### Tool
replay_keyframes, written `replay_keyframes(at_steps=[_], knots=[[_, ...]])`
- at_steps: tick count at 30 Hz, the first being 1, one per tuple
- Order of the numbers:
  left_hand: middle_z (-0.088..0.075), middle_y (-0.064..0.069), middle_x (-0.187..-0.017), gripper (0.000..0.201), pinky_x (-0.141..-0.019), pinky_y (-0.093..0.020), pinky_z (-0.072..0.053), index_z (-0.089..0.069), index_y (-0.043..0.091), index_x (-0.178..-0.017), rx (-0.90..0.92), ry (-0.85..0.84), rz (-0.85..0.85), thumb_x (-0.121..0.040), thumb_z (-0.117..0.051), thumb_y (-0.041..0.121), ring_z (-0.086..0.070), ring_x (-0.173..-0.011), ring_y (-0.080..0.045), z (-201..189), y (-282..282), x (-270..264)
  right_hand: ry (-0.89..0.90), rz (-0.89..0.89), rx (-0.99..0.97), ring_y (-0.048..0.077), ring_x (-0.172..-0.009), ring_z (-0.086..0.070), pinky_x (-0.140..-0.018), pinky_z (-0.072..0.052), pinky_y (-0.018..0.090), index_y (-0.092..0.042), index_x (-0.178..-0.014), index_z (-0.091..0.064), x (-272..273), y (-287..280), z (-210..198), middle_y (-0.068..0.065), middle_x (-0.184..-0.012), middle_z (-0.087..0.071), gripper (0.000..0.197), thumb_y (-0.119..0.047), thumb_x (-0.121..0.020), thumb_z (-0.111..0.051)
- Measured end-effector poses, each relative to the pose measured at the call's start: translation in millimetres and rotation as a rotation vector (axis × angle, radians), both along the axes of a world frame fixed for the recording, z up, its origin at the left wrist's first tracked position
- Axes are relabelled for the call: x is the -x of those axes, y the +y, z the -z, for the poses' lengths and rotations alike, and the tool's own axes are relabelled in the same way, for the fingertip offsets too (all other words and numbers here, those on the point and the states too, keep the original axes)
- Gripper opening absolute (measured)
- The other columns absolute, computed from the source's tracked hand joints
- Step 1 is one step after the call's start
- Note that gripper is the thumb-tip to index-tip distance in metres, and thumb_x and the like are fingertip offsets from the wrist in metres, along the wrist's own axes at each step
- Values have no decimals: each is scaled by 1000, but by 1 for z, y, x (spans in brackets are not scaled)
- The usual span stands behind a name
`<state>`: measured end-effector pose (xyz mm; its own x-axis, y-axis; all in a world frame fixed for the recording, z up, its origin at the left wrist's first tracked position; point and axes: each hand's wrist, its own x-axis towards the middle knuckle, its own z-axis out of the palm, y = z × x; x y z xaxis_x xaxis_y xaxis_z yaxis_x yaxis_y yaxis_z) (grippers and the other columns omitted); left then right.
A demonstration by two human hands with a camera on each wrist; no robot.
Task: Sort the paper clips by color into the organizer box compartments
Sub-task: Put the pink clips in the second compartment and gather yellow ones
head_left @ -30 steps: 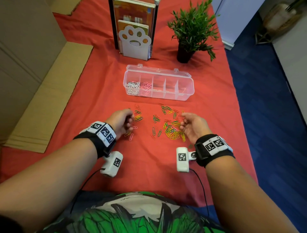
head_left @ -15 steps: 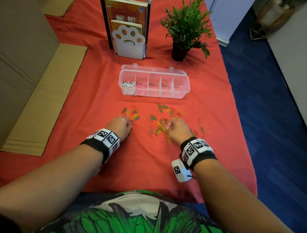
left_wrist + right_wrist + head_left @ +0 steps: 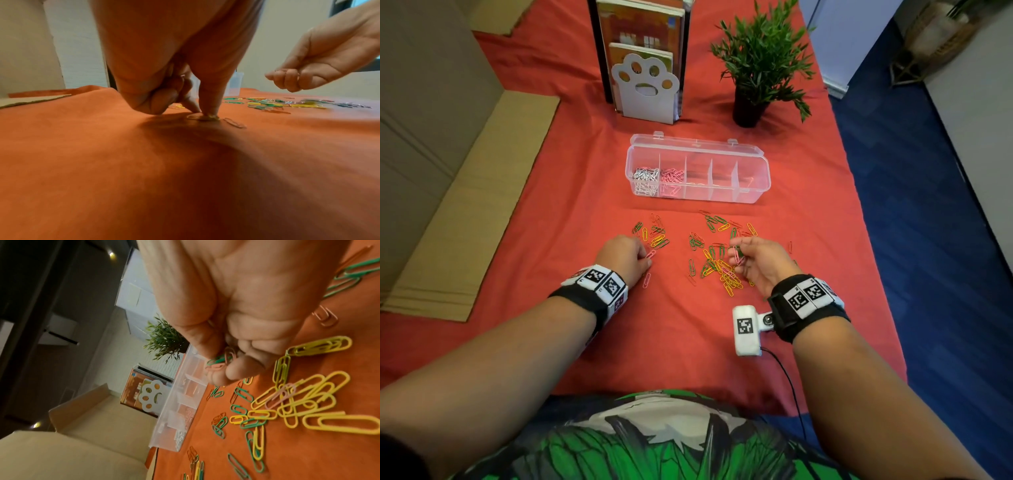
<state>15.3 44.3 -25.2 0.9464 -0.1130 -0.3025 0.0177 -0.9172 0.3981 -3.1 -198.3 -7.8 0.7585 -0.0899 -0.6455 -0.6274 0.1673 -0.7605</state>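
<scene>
The clear organizer box [image 3: 758, 183] lies across the red cloth, with white clips [image 3: 644, 176] in its leftmost compartment and pink clips [image 3: 672, 176] in the one beside it. Loose yellow, green and pink clips [image 3: 722, 270] lie scattered in front of it. My left hand [image 3: 649, 261] is knuckles up; its thumb and forefinger [image 3: 202, 113] pinch a pink clip [image 3: 195, 117] against the cloth, and another pink clip [image 3: 234, 123] lies just right of it. Above the yellow pile, my right hand [image 3: 736, 255] holds a few pink and green clips [image 3: 223, 361] in curled fingers.
A white paw-shaped bookend [image 3: 643, 90] with books and a potted plant [image 3: 756, 68] stand behind the box. Flat cardboard [image 3: 465, 222] lies along the left. The table's right edge [image 3: 873, 260] drops to a blue floor.
My right hand has lifted off the clip pile and turned its palm inward with clips held in its fingers. The left hand stays low on the cloth by the pink clips.
</scene>
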Motion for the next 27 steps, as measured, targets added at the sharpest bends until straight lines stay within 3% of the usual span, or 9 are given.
replay_keyframes(at_steps=[7,9,11,13,17,19,22,25,27], knots=[[-67,-15,-84,14,-71,-33,-44,-62,13,-76,85,55,-71,-84,-55,21,-61,-83,-32,-2,-2,-4,-29,-48,103,14,-58,-56,-41,-44,15,-9,-90,-54,0,4,-5,10,-76,-62,26,11,-89,-37],[-58,-8,-68,13,-60,-30,-40,-54,17,-68,345,225,-221,-78,-54,26,-51,-68,-27,-10,-4,-5,-49,-75,143,12,-55,-55,-41,-42,16,-11,-87,-55,0,3,-3,9,-77,-62,28,12,-88,-38],[-43,0,-52,5,-45,-22,-30,-46,17,-60,801,413,-379,-65,-47,21,-34,-53,-20,-19,-6,-3,-67,-86,144,9,-53,-62,-45,-47,16,-11,-86,-56,-1,2,-3,7,-81,-63,33,14,-88,-35],[-41,0,-50,6,-43,-18,-27,-44,16,-57,1209,598,-461,-51,-43,17,-30,-47,-16,-29,-4,-3,-86,-95,83,8,-58,-67,-54,-52,16,-10,-88,-57,-1,1,-5,7,-86,-63,35,15,-88,-33],[-56,-7,-59,21,-48,-20,-41,-57,10,-63,1422,740,-480,-61,-37,19,-48,-47,-16,-39,0,-2,-91,-76,2,15,-70,-67,-63,-54,19,-8,-93,-57,-3,2,-7,7,-89,-63,37,19,-84,-33],[-52,-1,-51,22,-41,-15,-36,-55,12,-65,1290,720,-559,-75,-37,17,-43,-40,-11,-36,-5,-3,-80,-79,87,13,-68,-67,-59,-54,17,-9,-90,-57,-6,2,-5,7,-89,-62,38,20,-83,-33],[-39,8,-36,24,-34,-11,-20,-50,17,-62,730,508,-407,-85,-53,24,-32,-30,-8,-24,-10,-1,-55,-160,309,7,-57,-65,-48,-52,13,-11,-90,-55,-11,3,2,12,-95,-61,37,19,-82,-35],[-63,-2,-61,29,-51,-21,-38,-61,14,-62,12,254,-9,-77,-67,39,-59,-63,-19,-15,-7,8,-38,-236,435,13,-61,-63,-46,-50,16,-13,-97,-56,-12,1,8,11,-99,-61,38,17,-81,-38],[-70,-9,-86,33,-66,-26,-44,-67,12,-76,-180,174,79,-71,-70,45,-64,-86,-27,-11,-6,13,-66,-233,513,17,-66,-61,-52,-51,22,-14,-99,-60,-10,-2,10,7,-96,-61,41,17,-78,-42]])
